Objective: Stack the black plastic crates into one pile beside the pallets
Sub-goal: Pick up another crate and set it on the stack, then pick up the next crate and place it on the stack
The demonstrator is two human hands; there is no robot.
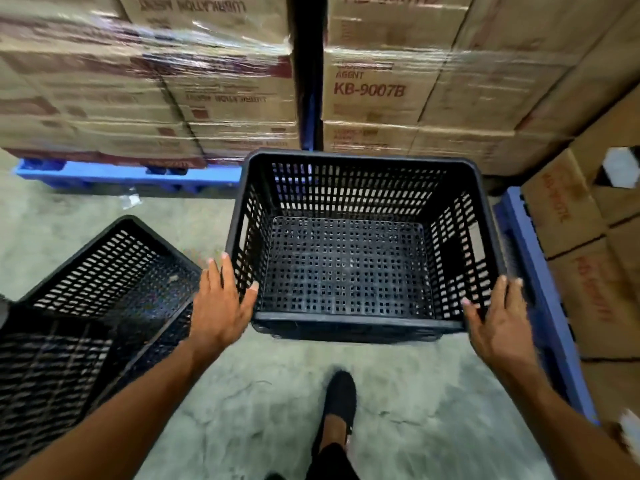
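Centre of view, a black slatted plastic crate (349, 244) is sitting upright with its mouth open to the camera, nothing inside, directly in front of the shrink-wrapped cardboard cartons (374, 88) on blue plastic pallets (124, 173). Whether it is resting on the floor or on another crate cannot be told. Left hand (221, 303) is spreading flat against the crate's near-left corner, fingers extended, thumb lying on the near rim — not curled around anything. Right hand (498, 317) is doing the same at the near-right corner, fingers splayed, palm against the side wall. Lower left, more black slatted crates (104, 282) are lying tilted, apart from the centre one. A black shoe (341, 396) is standing on the grey-green concrete floor (242, 393) just below the crate.
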